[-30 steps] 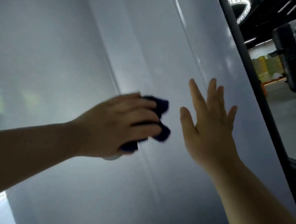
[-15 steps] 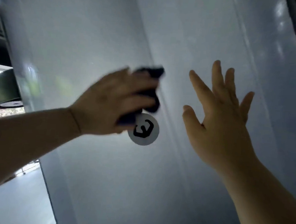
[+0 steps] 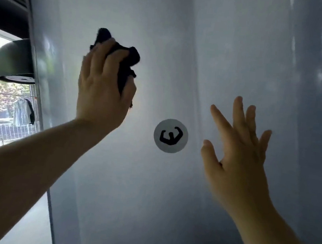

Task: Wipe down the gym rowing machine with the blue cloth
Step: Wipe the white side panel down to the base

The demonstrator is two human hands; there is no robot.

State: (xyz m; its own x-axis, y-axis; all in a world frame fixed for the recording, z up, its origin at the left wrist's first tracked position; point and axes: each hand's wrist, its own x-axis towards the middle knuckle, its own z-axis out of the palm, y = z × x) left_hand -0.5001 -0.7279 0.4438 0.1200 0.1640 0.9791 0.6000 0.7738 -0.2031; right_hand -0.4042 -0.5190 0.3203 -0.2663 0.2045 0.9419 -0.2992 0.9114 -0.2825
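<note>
The left hand (image 3: 103, 91) grips the bunched cloth (image 3: 129, 60), which looks dark in this light, and holds it against the machine's pale panel (image 3: 162, 36) toward its upper left. The right hand (image 3: 237, 157) is open with its fingers spread, lower right; I cannot tell whether it touches the panel. The panel runs tall. The round sticker (image 3: 170, 136) lies between the hands, below and right of the cloth, so a downward wipe probably falls to the left hand.
</note>
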